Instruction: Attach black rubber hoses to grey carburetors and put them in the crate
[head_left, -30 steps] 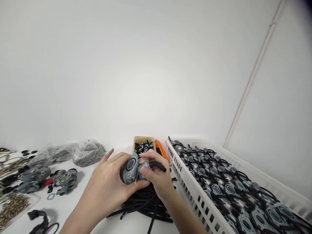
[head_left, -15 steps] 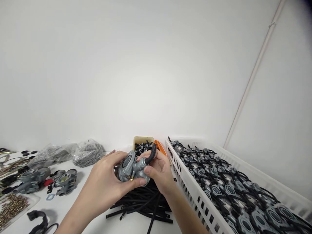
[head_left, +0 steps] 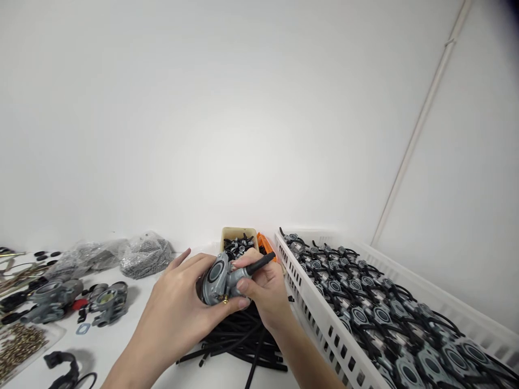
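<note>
My left hand [head_left: 182, 310] is wrapped round a grey metal carburettor [head_left: 219, 281], thumb under it and fingers over its back. My right hand [head_left: 265, 294] pinches a short black rubber hose [head_left: 259, 263] that sticks out of the carburettor's right side and points up to the right. Both hands hover over a pile of black hoses [head_left: 239, 337] on the white table. A brass screw shows at the carburettor's underside.
A white slotted crate [head_left: 324, 319] on the right holds several carburettors with hoses. Behind the hands stand a beige tub [head_left: 239, 235] of black parts and an orange piece [head_left: 265, 246]. To the left lie loose carburettors [head_left: 107, 302], plastic bags [head_left: 144, 254], screws [head_left: 20, 343].
The hose end, pointing steeply up half a second ago, now slants lower to the right. The carburettor has turned slightly in my hands, which stay in the same spot.
</note>
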The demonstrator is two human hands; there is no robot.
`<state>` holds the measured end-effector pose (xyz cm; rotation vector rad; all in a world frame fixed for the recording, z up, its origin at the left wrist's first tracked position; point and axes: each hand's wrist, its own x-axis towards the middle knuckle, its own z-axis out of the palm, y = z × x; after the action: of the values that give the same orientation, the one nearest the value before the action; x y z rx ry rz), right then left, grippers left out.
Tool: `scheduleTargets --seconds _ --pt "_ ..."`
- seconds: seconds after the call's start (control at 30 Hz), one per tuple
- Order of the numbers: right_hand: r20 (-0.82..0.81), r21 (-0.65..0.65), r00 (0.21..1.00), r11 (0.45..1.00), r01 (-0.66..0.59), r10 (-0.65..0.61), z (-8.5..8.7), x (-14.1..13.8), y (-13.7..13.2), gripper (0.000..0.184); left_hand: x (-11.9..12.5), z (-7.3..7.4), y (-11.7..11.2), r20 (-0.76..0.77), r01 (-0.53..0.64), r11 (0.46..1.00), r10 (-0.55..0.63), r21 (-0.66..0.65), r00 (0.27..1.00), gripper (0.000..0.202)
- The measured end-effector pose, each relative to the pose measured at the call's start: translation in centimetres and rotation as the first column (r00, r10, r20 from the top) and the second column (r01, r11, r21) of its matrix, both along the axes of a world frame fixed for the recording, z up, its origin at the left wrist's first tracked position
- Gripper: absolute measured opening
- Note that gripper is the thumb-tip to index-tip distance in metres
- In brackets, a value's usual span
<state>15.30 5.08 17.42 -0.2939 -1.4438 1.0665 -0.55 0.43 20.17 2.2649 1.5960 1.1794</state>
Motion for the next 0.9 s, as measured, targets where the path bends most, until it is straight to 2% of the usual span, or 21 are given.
scheduleTargets --seconds 0.1,0.17,0.27,0.5,0.6,0.67,0.8,0.9 --pt "0.099 0.013 0.992 0.996 -0.086 0.084 0.3 0.6 0.2 0.037 -0.1 0.2 0.0 0.059 -0.005 0.996 0.010 -0.087 0.998 0.048" --pt "0.138 0.023 0.986 0.995 -0.097 0.093 0.4 0.9 0.3 0.034 0.0 0.4 0.0 0.106 0.004 0.993 0.009 -0.116 0.994 0.043" --pt "0.100 0.036 0.995 0.999 -0.026 0.022 0.3 0.8 0.3 0.025 0.3 0.5 0.1 0.145 0.012 0.994 0.004 -0.107 0.989 0.038" --pt "0.093 0.039 0.984 0.988 0.152 -0.155 0.1 0.5 -0.4 0.024 0.4 0.3 0.1 0.133 0.006 0.998 0.002 -0.064 0.991 0.040" --pt "0.106 0.056 0.981 0.986 0.160 -0.165 0.1 0.5 -0.5 0.024 0.1 0.3 0.1 0.106 0.001 0.999 0.003 -0.038 0.994 0.045" --pt "0.121 0.056 0.983 0.990 0.130 -0.136 0.0 0.5 -0.5 0.028 -0.1 0.3 0.3 0.125 0.015 0.998 -0.006 -0.068 0.992 0.048" --pt "0.104 0.018 0.993 0.999 0.047 -0.049 0.0 0.8 -0.3 0.040 -0.7 0.6 0.7 0.268 0.098 0.977 -0.044 -0.189 0.962 0.050" --pt "0.011 0.010 0.997 0.997 0.071 -0.071 0.0 1.2 0.2 0.034 -1.0 0.5 1.1 0.478 0.258 0.945 -0.136 -0.199 0.868 0.052"
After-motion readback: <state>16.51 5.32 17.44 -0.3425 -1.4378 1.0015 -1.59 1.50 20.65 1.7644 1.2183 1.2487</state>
